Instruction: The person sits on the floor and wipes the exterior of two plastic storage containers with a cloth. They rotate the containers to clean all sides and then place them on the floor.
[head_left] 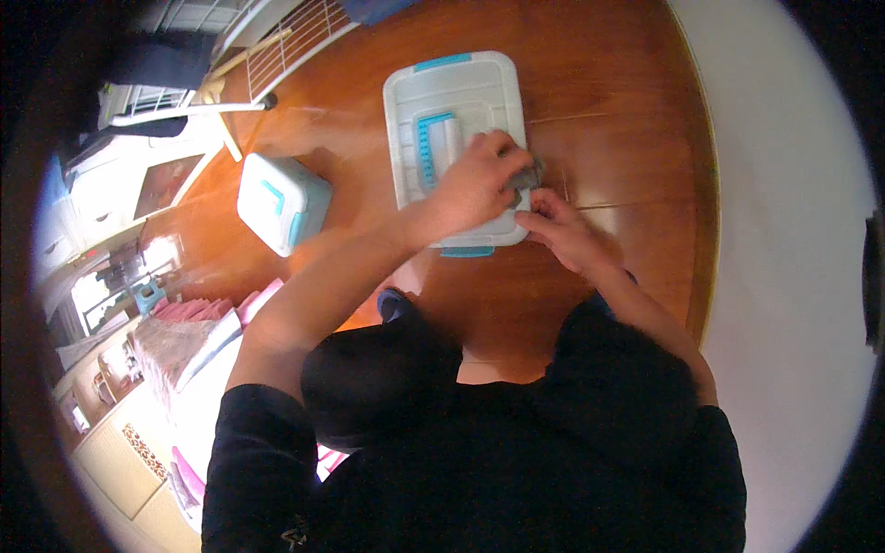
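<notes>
A white storage box lid [479, 83] with blue latches lies before me on the floor. My left hand [479, 180] reaches over it, fingers curled round a small grey, crumpled-looking thing [527, 177] at the lid's right edge; blur hides whether it is a cloth. Just below it, my right hand [570, 238] has thumb and fingers pinched at the same edge. What the pinch holds, if anything, is too small to make out. In the lid's middle sit a blue handle [426, 152] and a pale raised piece beside it.
A smaller white box [277, 198] with blue latches stands on the wooden floor to the left. Beyond it is a white metal rack [295, 46]. Along the right runs a pale wall [784, 230]. Pink folded fabric [194, 309] lies at the lower left.
</notes>
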{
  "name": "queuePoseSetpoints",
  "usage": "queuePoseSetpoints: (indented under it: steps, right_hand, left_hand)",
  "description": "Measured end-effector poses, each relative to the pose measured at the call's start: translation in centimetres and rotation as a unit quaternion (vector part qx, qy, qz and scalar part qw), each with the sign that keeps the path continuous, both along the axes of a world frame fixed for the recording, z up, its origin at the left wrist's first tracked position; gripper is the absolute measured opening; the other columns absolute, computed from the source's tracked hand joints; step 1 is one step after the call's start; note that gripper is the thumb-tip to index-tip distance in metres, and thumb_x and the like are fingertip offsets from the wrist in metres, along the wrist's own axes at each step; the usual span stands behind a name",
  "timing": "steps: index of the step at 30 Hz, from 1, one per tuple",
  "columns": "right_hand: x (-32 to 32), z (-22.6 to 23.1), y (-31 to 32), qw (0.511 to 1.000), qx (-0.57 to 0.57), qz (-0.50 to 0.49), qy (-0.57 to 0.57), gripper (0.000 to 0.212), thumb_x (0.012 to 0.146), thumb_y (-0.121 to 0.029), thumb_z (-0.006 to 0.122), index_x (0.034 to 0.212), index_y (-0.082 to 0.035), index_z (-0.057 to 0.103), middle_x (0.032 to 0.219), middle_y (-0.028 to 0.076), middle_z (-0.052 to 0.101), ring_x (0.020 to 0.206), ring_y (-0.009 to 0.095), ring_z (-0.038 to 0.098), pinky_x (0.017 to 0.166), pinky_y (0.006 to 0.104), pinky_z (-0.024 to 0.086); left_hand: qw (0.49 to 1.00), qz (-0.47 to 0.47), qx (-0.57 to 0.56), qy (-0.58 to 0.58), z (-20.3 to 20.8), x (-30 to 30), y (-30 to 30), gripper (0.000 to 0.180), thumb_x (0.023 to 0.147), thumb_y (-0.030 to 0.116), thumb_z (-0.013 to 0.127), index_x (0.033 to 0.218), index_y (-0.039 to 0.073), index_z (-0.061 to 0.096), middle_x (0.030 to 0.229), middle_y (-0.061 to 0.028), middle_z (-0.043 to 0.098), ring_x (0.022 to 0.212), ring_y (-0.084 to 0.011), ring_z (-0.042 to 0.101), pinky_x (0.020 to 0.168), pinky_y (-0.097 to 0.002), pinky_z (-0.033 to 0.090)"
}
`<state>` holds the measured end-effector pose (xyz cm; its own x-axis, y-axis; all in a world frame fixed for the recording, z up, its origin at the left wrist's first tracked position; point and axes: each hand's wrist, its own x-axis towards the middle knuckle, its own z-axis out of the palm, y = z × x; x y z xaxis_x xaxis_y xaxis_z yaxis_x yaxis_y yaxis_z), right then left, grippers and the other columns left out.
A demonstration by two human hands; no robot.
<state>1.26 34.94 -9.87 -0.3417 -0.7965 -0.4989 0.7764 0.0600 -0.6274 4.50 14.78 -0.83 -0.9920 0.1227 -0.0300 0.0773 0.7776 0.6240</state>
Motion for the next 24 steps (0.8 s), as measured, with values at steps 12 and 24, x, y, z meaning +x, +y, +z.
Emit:
queuePoseSetpoints:
  steps: [12, 24]
  right_hand:
    - [-0.6, 0.9, 0.1, 0.998, 0.0, 0.005, -0.055, 0.025, 0.098, -0.015, 0.06, 0.121, -0.007, 0.054, 0.114, 0.004, 0.061, 0.107, 0.017, 0.06, 0.096, 0.038, 0.049]
    - [-1.3, 0.0, 0.2, 0.999, 0.032, 0.025, -0.011, 0.025, 0.1, -0.032, 0.058, 0.115, -0.013, 0.061, 0.112, -0.001, 0.06, 0.105, 0.013, 0.056, 0.09, 0.0329, 0.046]
  left_hand:
    - [0.941, -0.109, -0.251, -0.202, 4.3, 9.2, -7.6, 0.04, 0.071, 0.001, 0.069, 0.11, 0.007, 0.06, 0.106, -0.0116, 0.055, 0.105, -0.0382, 0.052, 0.09, -0.0439, 0.049]
    - [0.981, -0.107, -0.157, -0.021, 0.4, 6.6, -2.3, 0.04, 0.07, 0.003, 0.068, 0.109, 0.012, 0.063, 0.121, -0.0118, 0.051, 0.112, -0.0344, 0.048, 0.094, -0.0451, 0.047]
